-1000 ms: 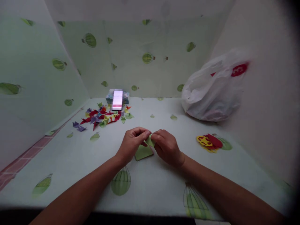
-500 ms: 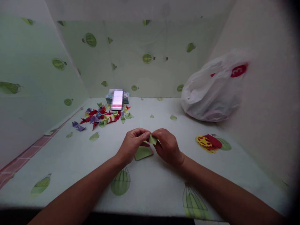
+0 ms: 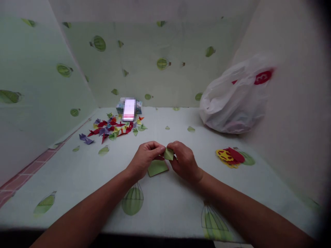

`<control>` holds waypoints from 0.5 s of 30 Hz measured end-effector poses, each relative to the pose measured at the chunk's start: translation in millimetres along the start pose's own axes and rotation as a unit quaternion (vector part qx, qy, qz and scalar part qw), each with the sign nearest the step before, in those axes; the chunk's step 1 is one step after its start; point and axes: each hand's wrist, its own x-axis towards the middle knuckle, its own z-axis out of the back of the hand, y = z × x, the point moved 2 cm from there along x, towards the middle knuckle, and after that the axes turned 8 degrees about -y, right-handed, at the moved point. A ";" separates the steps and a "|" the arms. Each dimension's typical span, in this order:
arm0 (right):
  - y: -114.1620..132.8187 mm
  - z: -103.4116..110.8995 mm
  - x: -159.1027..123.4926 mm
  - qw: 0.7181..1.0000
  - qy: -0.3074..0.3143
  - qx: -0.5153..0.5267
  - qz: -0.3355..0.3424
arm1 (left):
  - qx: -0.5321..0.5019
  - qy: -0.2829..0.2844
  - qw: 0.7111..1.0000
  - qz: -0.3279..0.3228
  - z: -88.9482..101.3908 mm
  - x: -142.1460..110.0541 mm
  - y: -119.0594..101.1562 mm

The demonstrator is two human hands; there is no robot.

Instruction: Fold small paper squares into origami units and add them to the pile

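Observation:
A small folded piece of green origami paper (image 3: 169, 154) is held up between my two hands. My left hand (image 3: 148, 155) pinches its left edge with thumb and fingers. On its other side, my right hand (image 3: 184, 160) grips the upper right, fingers curled behind it. Below the hands a stack of square green paper (image 3: 158, 168) lies flat on the table, partly covered by my left hand. Further back on the left spreads a pile of folded paper cranes (image 3: 113, 129) in red, purple, yellow, green and orange.
A phone with a lit screen (image 3: 129, 109) leans on a tissue box (image 3: 139, 107) behind the cranes. At the back right slumps a white plastic bag (image 3: 232, 100). Yellow and red cut-out shapes (image 3: 230, 157) lie on the right of the patterned tablecloth (image 3: 165, 206).
The folded green paper has turned slightly, so more of its flat face and a crease show. Both hands stay almost in place, still holding it.

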 end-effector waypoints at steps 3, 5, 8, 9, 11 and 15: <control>-0.2 0.2 0.3 1.000 0.005 0.002 -0.005 | -0.003 0.002 1.000 0.002 0.9 0.8 0.2; -0.4 0.0 0.6 1.000 0.010 0.012 -0.008 | -0.004 0.004 1.000 0.004 1.5 1.2 0.6; -1.3 -1.0 0.6 0.999 0.015 0.031 -0.016 | -0.009 0.005 1.000 0.011 1.6 1.6 0.9; -1.9 -1.4 0.4 0.999 0.015 0.035 -0.020 | -0.012 0.005 1.000 0.015 1.4 1.6 0.9; -3.4 -2.4 -0.4 0.999 0.012 0.036 -0.025 | -0.020 0.004 0.999 0.025 1.0 1.8 0.6; -6.2 -3.7 -2.3 0.999 0.010 0.034 -0.033 | -0.024 0.009 0.999 0.041 1.2 2.6 0.2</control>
